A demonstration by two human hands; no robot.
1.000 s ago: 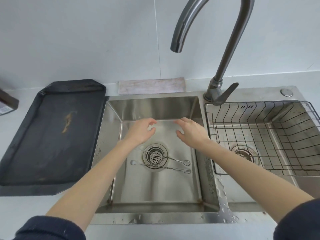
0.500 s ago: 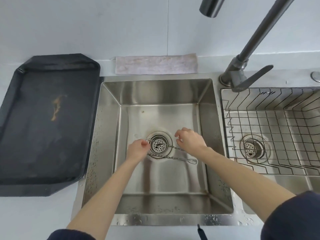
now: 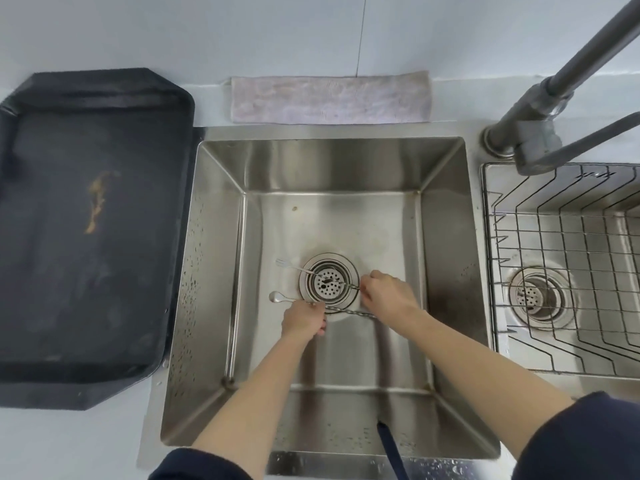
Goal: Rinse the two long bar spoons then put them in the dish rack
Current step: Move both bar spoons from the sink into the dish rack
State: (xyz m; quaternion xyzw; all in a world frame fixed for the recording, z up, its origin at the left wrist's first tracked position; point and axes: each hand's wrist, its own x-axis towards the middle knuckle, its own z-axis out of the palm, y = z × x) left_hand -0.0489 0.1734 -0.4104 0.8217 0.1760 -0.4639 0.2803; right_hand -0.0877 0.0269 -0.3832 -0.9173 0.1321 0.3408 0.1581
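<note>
Two long twisted bar spoons lie across the drain (image 3: 328, 280) on the floor of the left sink basin (image 3: 214, 271). The far spoon (image 3: 304, 270) shows its small fork end at the left; my right hand (image 3: 388, 296) pinches its stem at the drain's right edge. The near spoon (image 3: 278, 297) shows its bowl at the left; my left hand (image 3: 303, 320) grips its stem just below the drain. The wire dish rack (image 3: 568, 265) sits in the right basin and holds nothing that I can see.
The tap (image 3: 540, 129) stands at the back right between the basins, its spout out of view above. A black tray (image 3: 86, 230) lies on the counter at the left. A folded cloth (image 3: 329, 97) lies behind the sink. No water is running.
Both hands came down from mid-basin to the sink floor and closed on the spoons. My view moved closer over the basin.
</note>
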